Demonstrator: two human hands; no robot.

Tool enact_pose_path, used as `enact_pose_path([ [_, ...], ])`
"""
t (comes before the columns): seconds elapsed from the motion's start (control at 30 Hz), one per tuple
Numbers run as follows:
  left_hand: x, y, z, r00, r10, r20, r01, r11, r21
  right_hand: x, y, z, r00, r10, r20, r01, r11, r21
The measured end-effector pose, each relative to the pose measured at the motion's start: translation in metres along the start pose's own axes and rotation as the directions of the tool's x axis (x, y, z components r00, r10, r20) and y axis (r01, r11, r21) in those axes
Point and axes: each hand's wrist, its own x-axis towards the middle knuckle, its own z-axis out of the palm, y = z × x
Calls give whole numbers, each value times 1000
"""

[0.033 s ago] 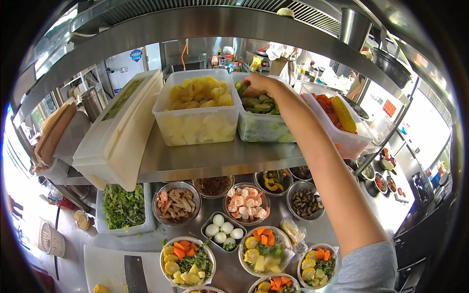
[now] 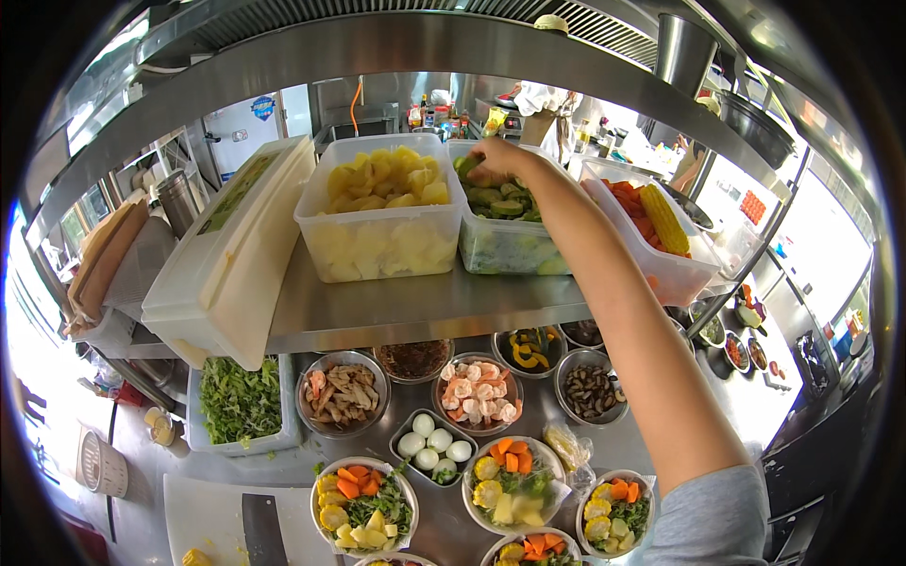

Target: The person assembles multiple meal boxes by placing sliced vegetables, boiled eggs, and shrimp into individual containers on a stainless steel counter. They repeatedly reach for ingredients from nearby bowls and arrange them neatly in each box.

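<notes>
My right hand reaches up to the shelf and into a clear plastic tub of green slices, which look like cucumber. Its fingers are curled inward around green pieces at the tub's left side, with the fingertips partly hidden. A bigger translucent tub of peeled yellow potato chunks stands just left of it. To the right, a white tub holds orange carrot pieces and a corn cob. My left hand is out of view.
Below are bowls of shrimp, meat strips and mushrooms, a dish of boiled eggs, and leafy greens. Several salad bowls stand nearest. A knife lies on the cutting board. The shelf edge overhangs.
</notes>
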Motion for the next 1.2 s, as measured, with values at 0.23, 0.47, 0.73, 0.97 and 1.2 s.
enact_pose_path([
  [0.23,3,-1,-1,1000,-5,6,5,1000,-6,-5,11,-11,880,211,-425,-204,977,63],
  [0.47,3,-1,-3,1000,-8,15,8,1000,-12,-7,3,-8,956,293,4,-286,936,-206],
  [0.73,3,0,-4,1000,-7,14,7,1000,-18,-24,-23,-12,935,348,-68,-355,915,-191],
  [0.97,4,2,-4,1000,1,6,-1,1000,-26,-25,-17,-11,969,206,-137,-224,967,-125],
  [1.2,-14,10,7,999,24,-34,-26,999,-38,-55,-46,-34,884,-8,-467,-4,1000,-24],
])
